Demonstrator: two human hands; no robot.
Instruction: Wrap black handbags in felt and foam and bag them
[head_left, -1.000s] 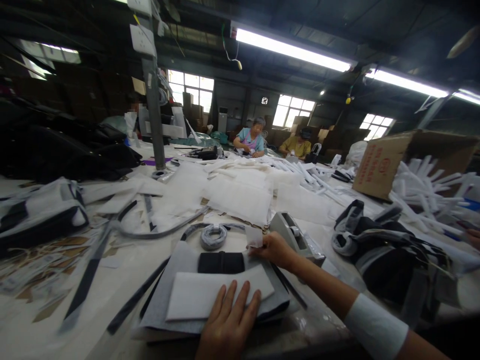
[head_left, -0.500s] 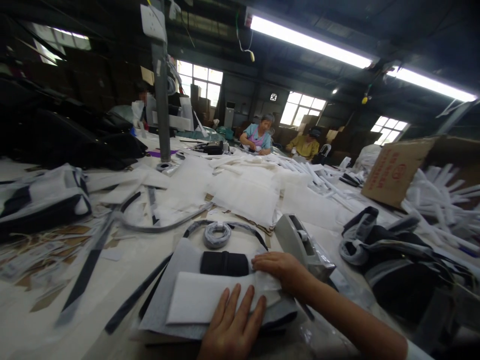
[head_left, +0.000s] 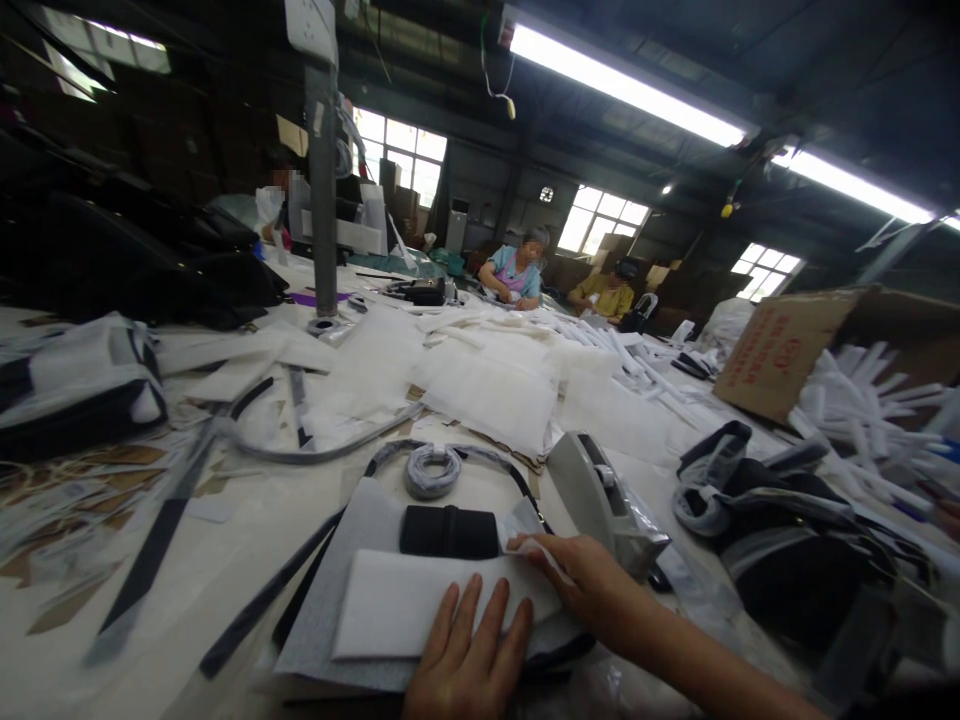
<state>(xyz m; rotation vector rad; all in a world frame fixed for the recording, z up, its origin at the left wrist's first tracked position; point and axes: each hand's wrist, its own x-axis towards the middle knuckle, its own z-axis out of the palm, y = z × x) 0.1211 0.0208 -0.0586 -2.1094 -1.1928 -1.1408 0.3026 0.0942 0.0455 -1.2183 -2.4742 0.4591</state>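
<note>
Two bare hands meet over a white, flat, oblong foam pad (head_left: 382, 600), which lies on a pale grey sheet of wrapping tissue (head_left: 319, 615) at the near edge of the cream tabletop (head_left: 176, 615). The pad's long axis runs across the view, its right end slightly farther off. From the right hand (head_left: 581, 580), it extends leftward; the left hand (head_left: 472, 650) is the nearer, resting on its near right part, palm down, fingers somewhat spread and clasping nothing. The right hand's grip, at the pad's far right corner, pinches a thin, whitish, flexible slip (head_left: 553, 562) between thumb and fingers; its hidden portion cannot be traced. The pad appears smooth and matt, with a squared left end; its right end is partly covered. Just beyond its far edge lies a black, oblong piece with a central band (head_left: 435, 531). A grey tape dispenser (head_left: 585, 495) stands beyond the right hand.
</note>
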